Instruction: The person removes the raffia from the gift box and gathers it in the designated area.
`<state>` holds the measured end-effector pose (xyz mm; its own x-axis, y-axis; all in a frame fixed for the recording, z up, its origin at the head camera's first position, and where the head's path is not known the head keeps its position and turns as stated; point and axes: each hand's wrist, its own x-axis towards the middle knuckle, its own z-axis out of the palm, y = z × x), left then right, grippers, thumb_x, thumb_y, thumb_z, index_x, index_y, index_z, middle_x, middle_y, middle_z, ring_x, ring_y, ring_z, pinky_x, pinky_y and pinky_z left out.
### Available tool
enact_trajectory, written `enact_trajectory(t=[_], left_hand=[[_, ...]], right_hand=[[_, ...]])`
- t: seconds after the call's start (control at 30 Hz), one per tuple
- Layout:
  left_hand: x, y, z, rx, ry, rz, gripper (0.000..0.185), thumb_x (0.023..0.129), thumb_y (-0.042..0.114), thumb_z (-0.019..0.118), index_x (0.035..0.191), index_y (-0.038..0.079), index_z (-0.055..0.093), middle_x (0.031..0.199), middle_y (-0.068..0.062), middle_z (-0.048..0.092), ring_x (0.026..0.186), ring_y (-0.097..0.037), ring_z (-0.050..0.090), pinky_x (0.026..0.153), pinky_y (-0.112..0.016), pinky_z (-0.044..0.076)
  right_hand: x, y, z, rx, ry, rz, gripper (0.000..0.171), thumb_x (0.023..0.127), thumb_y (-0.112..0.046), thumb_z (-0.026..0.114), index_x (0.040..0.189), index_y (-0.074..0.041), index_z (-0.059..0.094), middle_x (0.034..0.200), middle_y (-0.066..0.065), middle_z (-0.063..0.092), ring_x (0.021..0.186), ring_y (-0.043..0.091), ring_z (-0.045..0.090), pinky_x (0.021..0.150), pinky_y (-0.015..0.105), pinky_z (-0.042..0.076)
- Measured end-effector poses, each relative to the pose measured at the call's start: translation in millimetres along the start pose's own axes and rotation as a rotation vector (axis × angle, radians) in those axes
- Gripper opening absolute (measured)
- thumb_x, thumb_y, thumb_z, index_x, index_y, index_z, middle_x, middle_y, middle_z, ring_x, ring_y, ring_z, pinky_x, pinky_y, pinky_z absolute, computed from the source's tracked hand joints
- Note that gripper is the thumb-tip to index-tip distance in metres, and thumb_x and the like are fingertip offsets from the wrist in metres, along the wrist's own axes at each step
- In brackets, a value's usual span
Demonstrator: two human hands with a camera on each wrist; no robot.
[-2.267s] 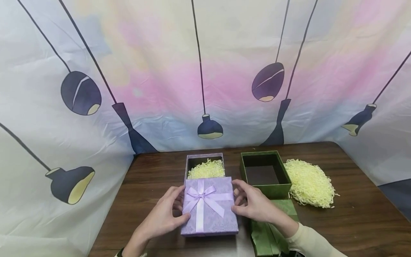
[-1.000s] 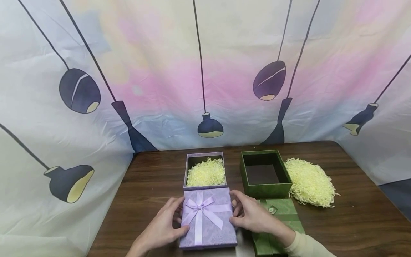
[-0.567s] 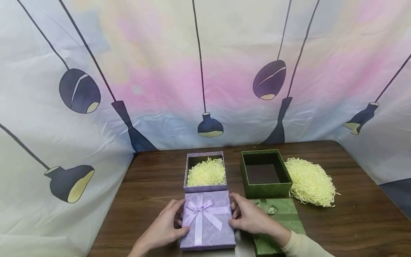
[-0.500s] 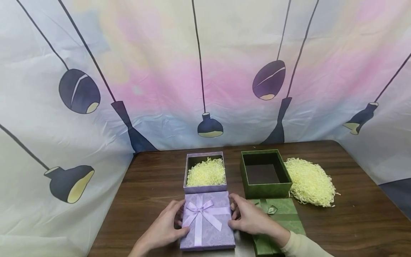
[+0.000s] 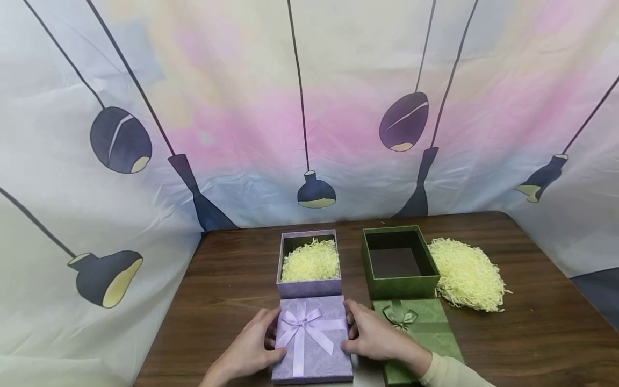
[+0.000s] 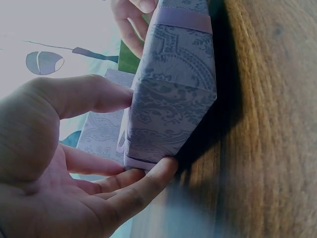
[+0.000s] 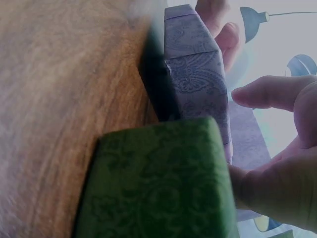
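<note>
I see purple lid [image 5: 312, 346] between my hands: paisley print, satin bow on top, flat on surface [image 5: 227, 279]. Left hand [image 5: 251, 352] and right hand [image 5: 369, 338] grasp its sides.

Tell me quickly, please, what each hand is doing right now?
Left hand: grips the left edge of the purple lid between thumb and fingers.
Right hand: grips the lid's right edge.

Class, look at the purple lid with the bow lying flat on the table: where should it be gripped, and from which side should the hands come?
Grip the purple lid by its two long side edges, left hand from the left and right hand from the right. It lies flat on the table, its shallow side walls give fingers purchase, and this probably spares the bow on top.
</note>
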<state>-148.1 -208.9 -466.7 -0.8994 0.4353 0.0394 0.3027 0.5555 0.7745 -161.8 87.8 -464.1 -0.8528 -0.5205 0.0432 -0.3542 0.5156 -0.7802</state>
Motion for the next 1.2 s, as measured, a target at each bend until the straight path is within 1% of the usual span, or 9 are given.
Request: enact_trajectory(t=[0.2,0.33,0.57,0.7,0.9,1.2], left_hand=[[-0.6,-3.8,1.3,0.003,-0.009,0.007,0.078,0.074,0.010,0.080,0.136,-0.015,0.042,0.107,-0.010,0.052,0.087,-0.009,0.060,0.069,-0.022,0.057],[-2.5,-4.5,3.2,0.001,-0.012,0.005,0.077,0.074,0.010,0.080,0.135,-0.015,0.042,0.106,-0.010,0.052,0.085,-0.007,0.060,0.068,-0.022,0.057],[-1.6,-2.7,3.0,0.016,-0.006,0.004,0.077,0.073,0.011,0.080,0.135,-0.016,0.042,0.106,-0.009,0.052,0.084,-0.006,0.059,0.067,-0.022,0.057],[-1.8,-2.7,4.8,0.018,-0.007,0.000,0.077,0.074,0.011,0.080,0.135,-0.016,0.042,0.106,-0.009,0.052,0.083,-0.004,0.059,0.067,-0.021,0.056],[-2.4,-4.2,7.5,0.039,0.011,0.010,0.077,0.073,0.011,0.081,0.135,-0.016,0.043,0.108,-0.010,0.052,0.081,-0.003,0.058,0.066,-0.021,0.056],[-4.4,-4.2,7.9,0.054,0.018,0.010,0.078,0.073,0.012,0.081,0.136,-0.015,0.043,0.109,-0.010,0.052,0.077,-0.001,0.058,0.065,-0.021,0.055]], right_hand=[[0,1,5,-0.075,-0.006,0.004,0.077,0.071,-0.019,0.077,0.131,0.014,0.042,0.093,0.001,0.055,0.074,0.000,0.054,0.065,0.021,0.047],[-2,0,7,-0.095,-0.011,0.006,0.075,0.070,-0.021,0.076,0.129,0.012,0.044,0.092,-0.001,0.055,0.074,-0.001,0.052,0.065,0.021,0.046],[-2,0,7,-0.132,0.010,0.012,0.074,0.070,-0.021,0.076,0.129,0.011,0.046,0.090,-0.003,0.055,0.074,-0.001,0.052,0.065,0.021,0.046],[-3,1,8,-0.139,0.008,0.023,0.077,0.070,-0.021,0.076,0.131,0.013,0.044,0.093,-0.002,0.057,0.075,-0.001,0.053,0.066,0.022,0.047],[-5,0,9,-0.143,0.015,0.037,0.081,0.068,-0.019,0.078,0.133,0.014,0.042,0.099,0.001,0.059,0.077,0.000,0.054,0.067,0.022,0.047],[-5,1,13,-0.121,0.027,0.036,0.083,0.065,-0.012,0.077,0.134,0.015,0.040,0.099,0.002,0.057,0.074,-0.001,0.053,0.065,0.020,0.047]])
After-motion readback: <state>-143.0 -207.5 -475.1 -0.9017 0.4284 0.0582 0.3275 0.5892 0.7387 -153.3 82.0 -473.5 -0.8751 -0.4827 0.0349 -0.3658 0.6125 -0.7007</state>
